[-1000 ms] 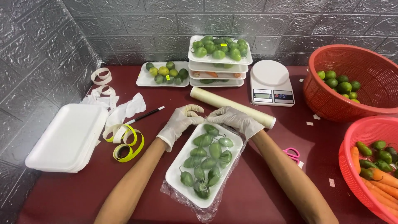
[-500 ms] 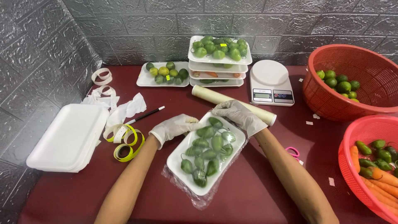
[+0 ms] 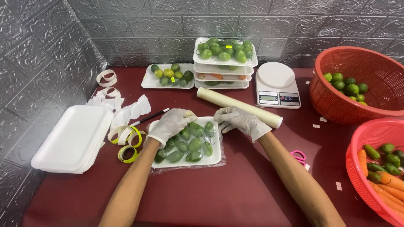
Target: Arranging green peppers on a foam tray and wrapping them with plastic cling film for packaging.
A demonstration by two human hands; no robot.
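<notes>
**Head view: foam tray of green fruit is being wrapped**

The white foam tray of green fruit (image 3: 187, 145) is lying on the dark red table (image 3: 235, 189). It is pressed by the gloved left hand (image 3: 170, 125), fingers flat. The gloved right hand (image 3: 240, 121) is closed on the tray's far corner, beside the cream roll of cling film (image 3: 239, 108). Wrapping seems in hand; next, film must be pulled tight.

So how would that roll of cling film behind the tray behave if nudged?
The roll of cling film is a long cylinder lying flat, so it would probably roll. It looks stiff and light. The right hand beside it might check it.
</notes>
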